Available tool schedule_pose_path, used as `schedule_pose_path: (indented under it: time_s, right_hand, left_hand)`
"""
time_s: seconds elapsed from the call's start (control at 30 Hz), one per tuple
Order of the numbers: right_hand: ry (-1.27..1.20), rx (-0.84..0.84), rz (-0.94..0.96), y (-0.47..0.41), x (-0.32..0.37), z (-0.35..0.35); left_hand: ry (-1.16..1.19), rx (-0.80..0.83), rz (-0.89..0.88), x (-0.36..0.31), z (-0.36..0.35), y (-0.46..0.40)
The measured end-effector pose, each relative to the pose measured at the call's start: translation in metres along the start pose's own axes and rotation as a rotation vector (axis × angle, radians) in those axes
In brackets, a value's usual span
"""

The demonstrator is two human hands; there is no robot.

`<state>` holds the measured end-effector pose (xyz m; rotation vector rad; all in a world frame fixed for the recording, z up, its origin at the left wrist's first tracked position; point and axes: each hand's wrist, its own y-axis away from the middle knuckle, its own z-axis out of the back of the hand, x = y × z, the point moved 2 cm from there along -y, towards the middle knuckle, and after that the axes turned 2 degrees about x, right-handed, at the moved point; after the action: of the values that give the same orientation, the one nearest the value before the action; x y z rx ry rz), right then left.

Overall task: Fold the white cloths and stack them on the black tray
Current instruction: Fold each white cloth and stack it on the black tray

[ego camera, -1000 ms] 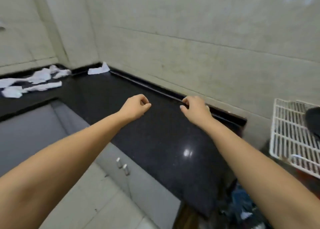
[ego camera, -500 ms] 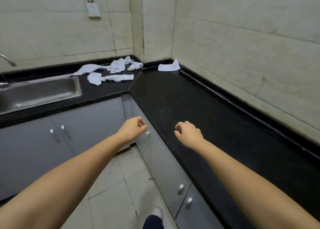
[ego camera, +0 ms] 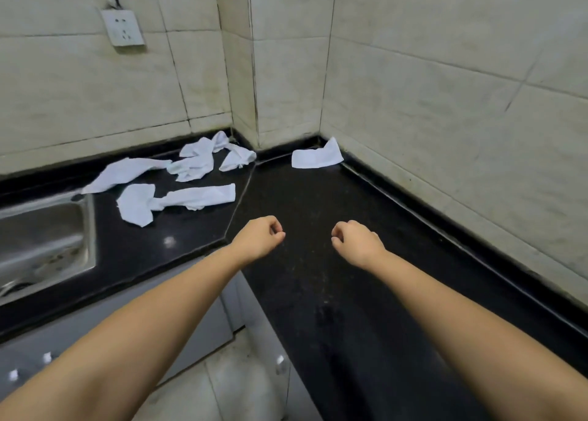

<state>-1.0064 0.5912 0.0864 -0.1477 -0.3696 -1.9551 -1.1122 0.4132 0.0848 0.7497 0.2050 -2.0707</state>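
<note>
— Step in hand?
— Approach only, it is judged. The left hand [ego camera: 259, 239] and right hand [ego camera: 356, 242] are loosely curled, nothing held.

— Cloths?
— About five crumpled cloths [ego camera: 194, 162] are counted in the counter's [ego camera: 318, 204] far corner, one flat cloth [ego camera: 316, 158] apart. No tray is seen; a reach is required.
</note>
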Motion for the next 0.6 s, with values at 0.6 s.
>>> schedule_pose_path:
  time_s: [0.6]
  right_hand:
    - [-0.031, 0.014, -0.273, -0.433, -0.012, -0.038]
  left_hand:
    - [-0.303, 0.214, -0.354, 0.082, -0.023, -0.474]
